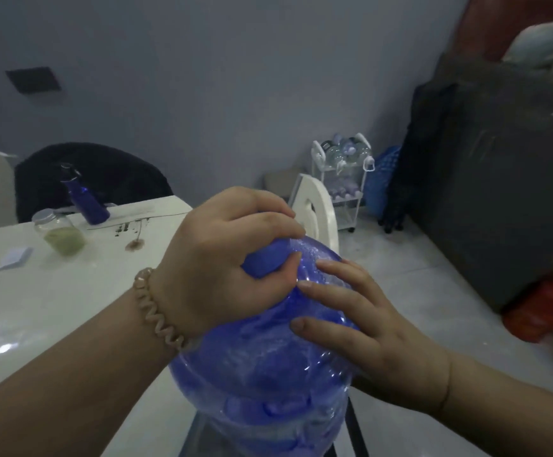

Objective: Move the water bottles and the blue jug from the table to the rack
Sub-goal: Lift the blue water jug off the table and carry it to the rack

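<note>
The large translucent blue jug [262,367] is right below me at the table's near right corner. My left hand [222,258] grips its neck and cap from above, fingers curled round it. My right hand [361,321] presses flat against the jug's shoulder with straight fingers. A small dark blue bottle [85,197] stands at the far side of the white table [37,308]. The white rack [344,179] stands on the floor by the far wall, with several clear bottles on its top shelf.
A lidded glass jar [59,232] with greenish powder and a white pad [16,258] lie on the table. White chairs [314,206] stand between table and rack. A dark cabinet [499,179], a blue bag and a red bag [552,308] line the right side.
</note>
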